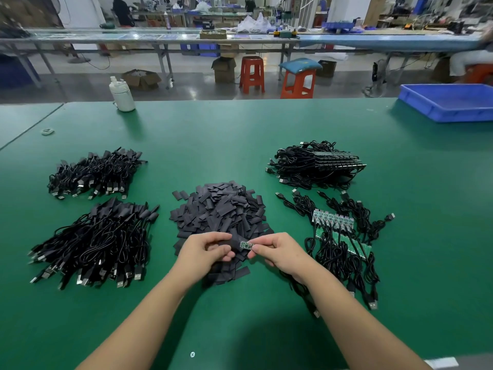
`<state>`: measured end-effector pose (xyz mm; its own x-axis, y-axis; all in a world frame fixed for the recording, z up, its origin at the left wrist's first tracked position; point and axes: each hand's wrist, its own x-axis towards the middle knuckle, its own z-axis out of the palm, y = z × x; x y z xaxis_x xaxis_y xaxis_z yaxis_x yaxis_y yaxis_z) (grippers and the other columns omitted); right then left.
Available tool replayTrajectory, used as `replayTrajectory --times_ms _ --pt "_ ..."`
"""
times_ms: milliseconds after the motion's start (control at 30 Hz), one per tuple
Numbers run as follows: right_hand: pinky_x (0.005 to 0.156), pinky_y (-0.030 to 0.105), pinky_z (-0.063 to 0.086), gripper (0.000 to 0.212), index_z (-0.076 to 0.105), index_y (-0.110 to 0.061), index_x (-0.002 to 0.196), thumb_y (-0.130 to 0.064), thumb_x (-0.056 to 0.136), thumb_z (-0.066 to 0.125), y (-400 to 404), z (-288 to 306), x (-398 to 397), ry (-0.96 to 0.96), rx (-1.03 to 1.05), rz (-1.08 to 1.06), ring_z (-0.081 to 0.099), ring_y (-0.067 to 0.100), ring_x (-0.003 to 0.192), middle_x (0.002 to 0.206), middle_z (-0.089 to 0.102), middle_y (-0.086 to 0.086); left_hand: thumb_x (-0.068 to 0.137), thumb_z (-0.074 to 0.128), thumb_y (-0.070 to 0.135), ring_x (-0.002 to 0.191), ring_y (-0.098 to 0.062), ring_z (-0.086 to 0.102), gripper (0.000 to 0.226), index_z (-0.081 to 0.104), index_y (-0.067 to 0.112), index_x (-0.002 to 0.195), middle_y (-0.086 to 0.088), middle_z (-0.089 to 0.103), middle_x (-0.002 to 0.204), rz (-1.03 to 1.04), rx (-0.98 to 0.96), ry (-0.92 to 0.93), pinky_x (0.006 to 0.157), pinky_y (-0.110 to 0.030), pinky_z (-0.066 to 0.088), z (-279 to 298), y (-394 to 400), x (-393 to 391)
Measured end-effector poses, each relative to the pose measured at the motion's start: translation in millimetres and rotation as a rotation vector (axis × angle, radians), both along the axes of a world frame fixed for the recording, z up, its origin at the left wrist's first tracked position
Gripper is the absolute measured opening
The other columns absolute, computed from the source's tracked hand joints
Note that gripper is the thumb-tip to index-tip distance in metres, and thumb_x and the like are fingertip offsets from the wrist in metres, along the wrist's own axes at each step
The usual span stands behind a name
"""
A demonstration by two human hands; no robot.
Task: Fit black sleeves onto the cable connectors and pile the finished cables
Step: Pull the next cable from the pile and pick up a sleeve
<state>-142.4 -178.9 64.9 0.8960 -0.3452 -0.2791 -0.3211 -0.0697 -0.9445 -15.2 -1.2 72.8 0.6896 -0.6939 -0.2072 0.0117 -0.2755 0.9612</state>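
Your left hand (205, 249) pinches a black sleeve (233, 243) while your right hand (277, 251) grips the small green connector board (246, 244), half inside it, above the sleeve heap (221, 209); finished cables (93, 244) lie piled leftward on the desk (213, 134).

Both hands (237, 249): sleeve (231, 243) + green connector board (246, 244), over sleeve pile (221, 209).

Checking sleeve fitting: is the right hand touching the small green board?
Touching: head view shows right hand fingertips pinching the green board.
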Motion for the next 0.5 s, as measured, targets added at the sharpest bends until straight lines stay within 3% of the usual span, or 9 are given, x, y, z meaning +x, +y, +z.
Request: replayTrajectory --times_ms 100,333,500 --pt "0.045 0.018 0.032 0.019 0.074 -0.014 0.111 -0.013 0.098 0.061 -0.9 2.6 -0.1 -0.006 -0.018 0.028 0.037 0.009 0.050 0.084 0.076 -0.002 0.086 0.069 -0.005 0.083 -0.022 0.075 0.029 0.068 0.010 0.111 -0.011 0.076 0.084 -0.002 -0.037 0.017 0.075 -0.019 0.057 -3.0 -3.8 -4.3" --pt "0.045 0.018 0.030 0.017 0.076 -0.024 0.099 -0.017 0.099 0.060 -5.8 2.5 -0.3 -0.013 -0.006 0.007 0.037 0.007 0.049 0.072 0.071 -0.008 0.091 0.067 0.009 0.055 -0.009 0.064 0.020 0.071 0.025 0.103 -0.001 0.075 0.073 -0.040 0.066 -0.257 0.060 -0.016 0.052 -2.7 0.7 -5.5" --pt "0.047 0.020 0.032 0.021 0.079 -0.029 0.094 -0.018 0.098 0.061 -5.8 -1.1 -1.0 -0.017 0.056 0.007 0.039 0.009 0.051 0.078 0.073 -0.004 0.092 0.067 0.012 0.055 -0.008 0.065 0.017 0.071 0.027 0.099 0.003 0.075 0.074 0.000 0.027 -0.319 0.061 -0.015 0.052 0.8 1.1 -5.7"
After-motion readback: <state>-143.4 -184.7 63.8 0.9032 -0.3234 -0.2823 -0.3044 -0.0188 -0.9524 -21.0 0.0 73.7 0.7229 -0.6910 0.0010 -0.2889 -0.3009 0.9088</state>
